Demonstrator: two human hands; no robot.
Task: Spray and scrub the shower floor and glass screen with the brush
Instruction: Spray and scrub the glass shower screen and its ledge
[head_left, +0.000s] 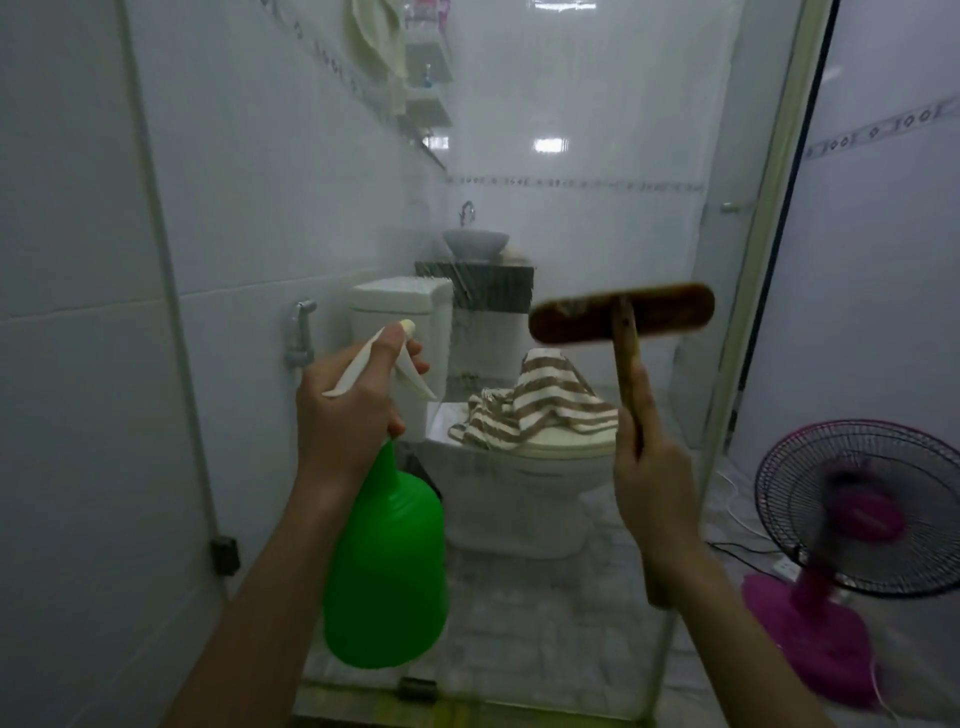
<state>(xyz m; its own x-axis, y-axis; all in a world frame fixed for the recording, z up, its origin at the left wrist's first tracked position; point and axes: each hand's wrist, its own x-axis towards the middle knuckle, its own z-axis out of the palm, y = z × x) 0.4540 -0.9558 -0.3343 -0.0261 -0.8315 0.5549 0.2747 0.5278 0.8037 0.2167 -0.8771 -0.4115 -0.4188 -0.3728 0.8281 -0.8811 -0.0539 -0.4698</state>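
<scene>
So both hands are up in front of the glass screen (571, 156): the left hand (345, 410) is wrapped round the white trigger top of a green spray bottle (387, 571), nozzle aimed at the glass, with wet streaks on the pane just past it. The right hand (649, 478) grips the wooden handle of the brush (621, 313), head held up sideways near the glass, can't tell if it's actually touching. Behind the glass there's a toilet (514, 499) with a striped towel (540, 410) on its lid, and a pink fan (852, 509) stands off past the screen's right edge.
</scene>
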